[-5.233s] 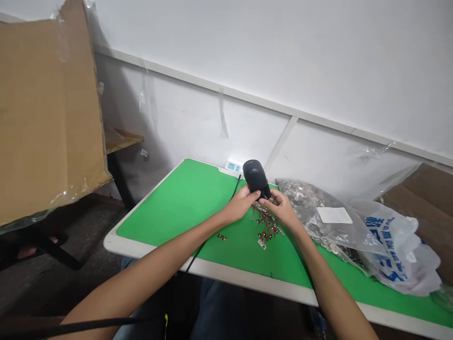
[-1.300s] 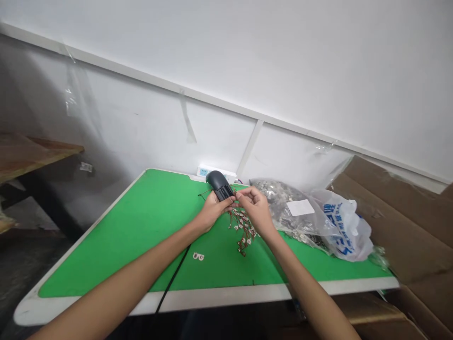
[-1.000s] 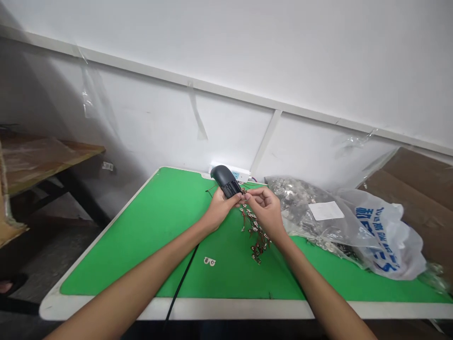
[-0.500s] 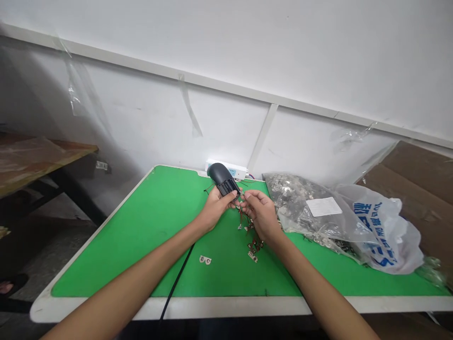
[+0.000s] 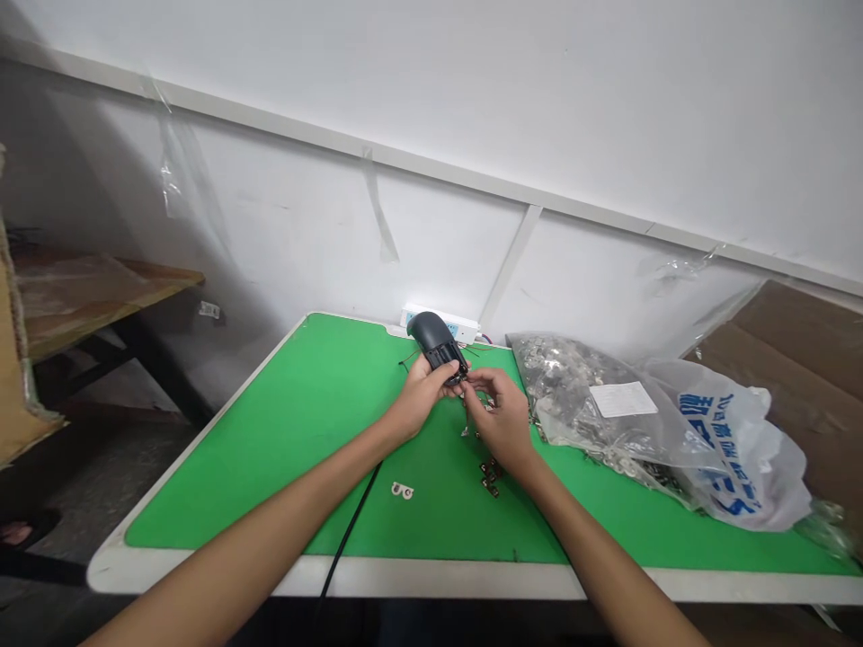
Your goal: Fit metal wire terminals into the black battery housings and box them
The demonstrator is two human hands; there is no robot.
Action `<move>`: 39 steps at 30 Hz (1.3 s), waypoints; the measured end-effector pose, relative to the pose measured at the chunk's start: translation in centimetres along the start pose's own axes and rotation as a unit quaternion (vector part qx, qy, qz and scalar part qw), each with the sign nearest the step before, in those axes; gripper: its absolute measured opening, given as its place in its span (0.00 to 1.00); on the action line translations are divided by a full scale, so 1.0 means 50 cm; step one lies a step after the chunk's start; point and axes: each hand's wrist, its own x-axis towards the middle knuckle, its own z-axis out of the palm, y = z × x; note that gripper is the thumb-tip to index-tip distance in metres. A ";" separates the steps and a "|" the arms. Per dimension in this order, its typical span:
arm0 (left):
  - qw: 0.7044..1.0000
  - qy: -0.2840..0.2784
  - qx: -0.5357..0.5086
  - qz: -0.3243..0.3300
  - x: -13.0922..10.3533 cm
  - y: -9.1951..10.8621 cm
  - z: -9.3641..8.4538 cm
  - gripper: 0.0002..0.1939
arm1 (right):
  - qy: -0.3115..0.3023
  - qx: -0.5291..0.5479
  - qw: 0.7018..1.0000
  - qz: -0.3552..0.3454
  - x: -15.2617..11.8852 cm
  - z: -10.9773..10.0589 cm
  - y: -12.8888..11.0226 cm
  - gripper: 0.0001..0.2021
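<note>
The right hand (image 5: 502, 415) is working at, and the left hand (image 5: 413, 406) gripping, the near end of a black casing (image 5: 433, 341) above the green tabletop (image 5: 270, 422).
Whether the right is closing on anything, I cannot tell. The casing is looking light, stiff, perhaps slippery; its sides should suit holding.

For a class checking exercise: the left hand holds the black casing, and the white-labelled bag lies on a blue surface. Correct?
Wrong colour: the head view shows the white-labelled bag on a green surface; the left hand does hold the black casing.
</note>
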 end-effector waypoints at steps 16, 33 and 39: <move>0.998 0.033 0.056 0.025 0.004 -0.006 0.002 0.23 | -0.056 0.077 0.993 0.069 0.003 -0.003 -0.006 0.08; 0.996 -0.054 0.065 -0.029 0.001 -0.005 -0.004 0.26 | -0.043 0.245 0.934 0.257 0.023 -0.005 0.004 0.20; 0.986 -0.117 0.116 0.017 0.006 0.008 -0.011 0.26 | -0.036 0.279 0.914 0.292 0.023 -0.010 0.008 0.20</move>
